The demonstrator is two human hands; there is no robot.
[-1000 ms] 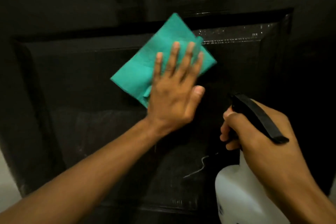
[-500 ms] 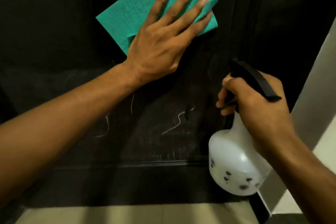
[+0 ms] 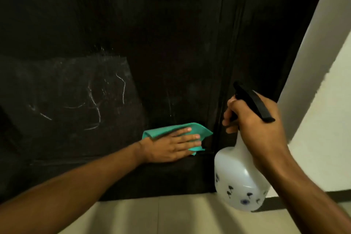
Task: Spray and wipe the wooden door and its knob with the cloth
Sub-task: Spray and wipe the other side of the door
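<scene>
The dark wooden door [image 3: 133,34] fills most of the view, with wet streaks and drip marks on its lower panel. My left hand [image 3: 171,146] presses a green cloth [image 3: 165,130] flat against the bottom right corner of that panel, fingers straight. My right hand [image 3: 254,129] grips the neck of a white spray bottle [image 3: 239,180] with a black trigger head, held just right of the cloth, near the door's edge. The knob is out of view.
A pale wall [image 3: 322,100] stands to the right of the door frame. Beige floor tiles [image 3: 171,214] run along the door's bottom edge.
My left hand has slid the cloth down the panel from near its top to its bottom right corner. The view has tilted downward, and the floor shows now.
</scene>
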